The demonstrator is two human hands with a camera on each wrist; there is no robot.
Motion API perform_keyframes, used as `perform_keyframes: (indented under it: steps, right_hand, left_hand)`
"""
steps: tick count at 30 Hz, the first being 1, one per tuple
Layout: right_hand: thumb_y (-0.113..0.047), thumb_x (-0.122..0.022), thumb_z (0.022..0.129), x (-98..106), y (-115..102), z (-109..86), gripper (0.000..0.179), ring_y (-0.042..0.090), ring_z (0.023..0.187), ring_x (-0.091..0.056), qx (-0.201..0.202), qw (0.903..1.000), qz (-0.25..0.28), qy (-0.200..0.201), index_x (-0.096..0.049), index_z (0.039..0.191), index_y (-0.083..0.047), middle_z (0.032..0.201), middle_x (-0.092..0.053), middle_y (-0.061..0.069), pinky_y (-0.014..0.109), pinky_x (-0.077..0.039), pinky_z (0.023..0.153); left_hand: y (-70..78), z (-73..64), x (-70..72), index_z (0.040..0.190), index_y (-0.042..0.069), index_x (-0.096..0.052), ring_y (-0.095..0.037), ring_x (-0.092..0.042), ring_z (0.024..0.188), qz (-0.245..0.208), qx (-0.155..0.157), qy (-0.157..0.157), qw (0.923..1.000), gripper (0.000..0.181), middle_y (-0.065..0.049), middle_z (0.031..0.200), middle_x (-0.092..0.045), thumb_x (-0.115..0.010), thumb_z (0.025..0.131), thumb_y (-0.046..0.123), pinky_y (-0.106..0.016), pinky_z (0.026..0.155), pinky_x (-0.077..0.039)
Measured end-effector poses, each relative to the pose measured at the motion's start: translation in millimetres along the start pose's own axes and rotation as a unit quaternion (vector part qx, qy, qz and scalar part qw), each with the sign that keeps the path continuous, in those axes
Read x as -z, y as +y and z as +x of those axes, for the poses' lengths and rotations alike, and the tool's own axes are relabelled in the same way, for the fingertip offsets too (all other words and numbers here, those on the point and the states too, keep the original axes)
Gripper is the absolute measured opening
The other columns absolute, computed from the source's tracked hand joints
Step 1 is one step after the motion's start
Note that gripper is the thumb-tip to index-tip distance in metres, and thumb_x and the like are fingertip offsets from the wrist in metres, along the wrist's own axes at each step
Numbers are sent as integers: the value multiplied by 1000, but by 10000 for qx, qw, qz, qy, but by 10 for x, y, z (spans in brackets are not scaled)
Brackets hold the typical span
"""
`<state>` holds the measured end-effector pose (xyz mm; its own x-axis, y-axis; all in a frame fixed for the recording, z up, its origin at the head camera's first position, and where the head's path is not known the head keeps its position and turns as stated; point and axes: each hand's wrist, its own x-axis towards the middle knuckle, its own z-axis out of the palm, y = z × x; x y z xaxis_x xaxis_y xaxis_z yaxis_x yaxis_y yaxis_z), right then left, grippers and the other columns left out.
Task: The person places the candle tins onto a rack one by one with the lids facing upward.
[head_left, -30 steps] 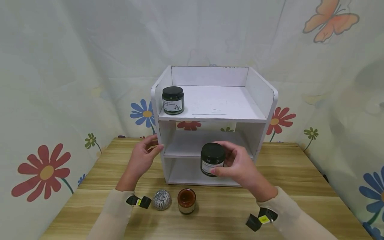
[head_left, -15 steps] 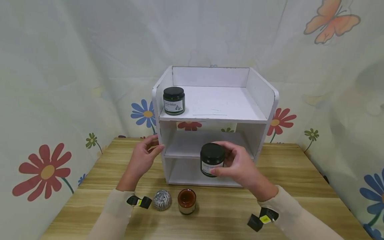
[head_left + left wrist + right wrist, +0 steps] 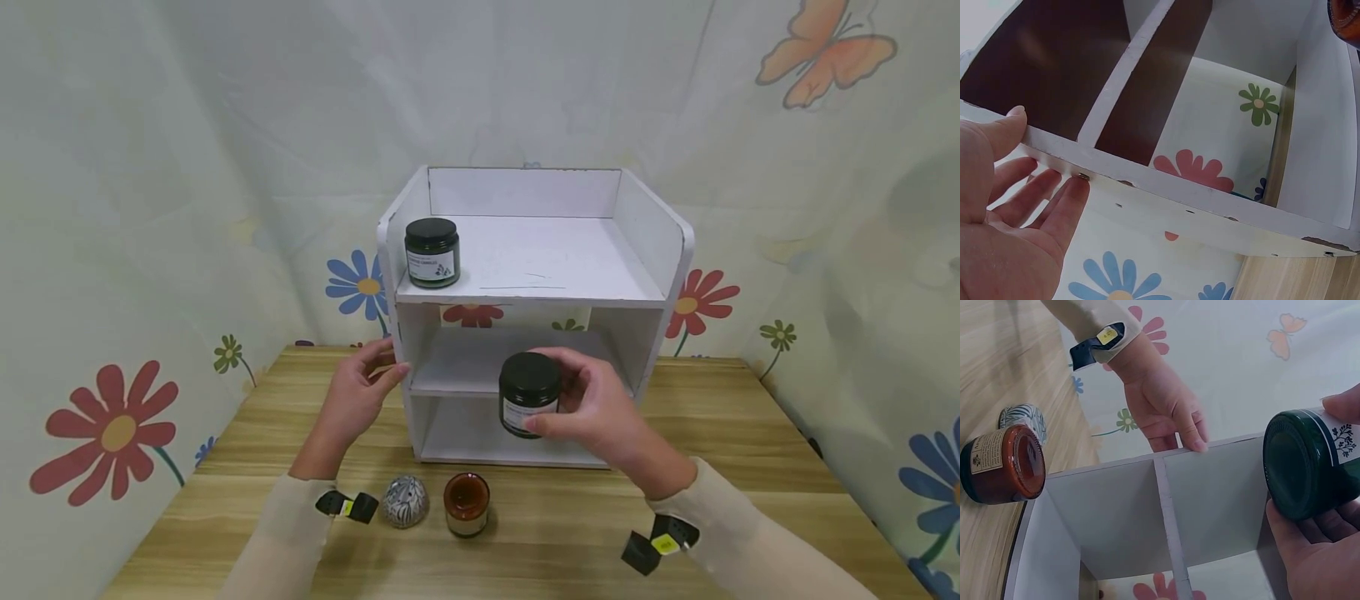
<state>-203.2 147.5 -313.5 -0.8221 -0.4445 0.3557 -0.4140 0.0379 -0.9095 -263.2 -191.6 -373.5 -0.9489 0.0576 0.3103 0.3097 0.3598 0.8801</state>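
A dark green candle jar (image 3: 529, 395) with a black lid and white label is held in my right hand (image 3: 600, 408), in front of the white shelf unit (image 3: 536, 297). The thumb lies on its label and the fingers reach round behind; the right wrist view shows the jar's bottom (image 3: 1291, 465), off any surface. My left hand (image 3: 358, 392) holds the shelf unit's left side panel, thumb over the front edge and fingers (image 3: 1066, 212) against the outside. A matching candle jar (image 3: 432, 252) stands upright at the left of the top shelf.
On the wooden table (image 3: 712, 433), before the shelf unit, stand an amber glass jar (image 3: 467, 504) and a round black-and-white patterned object (image 3: 405, 502). A flower-printed curtain (image 3: 300, 125) hangs behind and at both sides.
My right hand and its candle jar have risen very slightly. The left hand stays on the side panel, and the other things keep their places.
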Motion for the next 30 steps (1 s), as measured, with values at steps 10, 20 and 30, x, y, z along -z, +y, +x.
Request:
perform_keyframes:
  steps: [10,20,30]
  right_hand:
    - [-1,-85,77,11,-81,45,65,25,105,-68,77,9999,55,-74,-58,137,-4,130,-64,17,29,-60,95]
    - [1,-83,76,32,-160,111,66,26,104,-68,119,9999,25,-75,-58,136,-3,129,-64,16,30,-61,94]
    - [0,-83,76,53,-203,156,66,26,105,-68,85,9998,-181,32,-58,138,-5,129,-64,15,28,-59,96]
  left_hand:
    - [12,-16,9,148,13,-54,-34,-56,135,15,7,2,10000,51,-11,147,-55,-67,101,30,-52,116,-44]
    - [18,-9,3,148,13,-54,-35,-56,134,-4,-43,16,10000,51,-12,148,-55,-67,101,28,-52,115,-45]
    - [20,-7,2,147,13,-54,-35,-57,134,-5,-34,22,10000,51,-11,147,-55,-68,100,28,-51,115,-46]
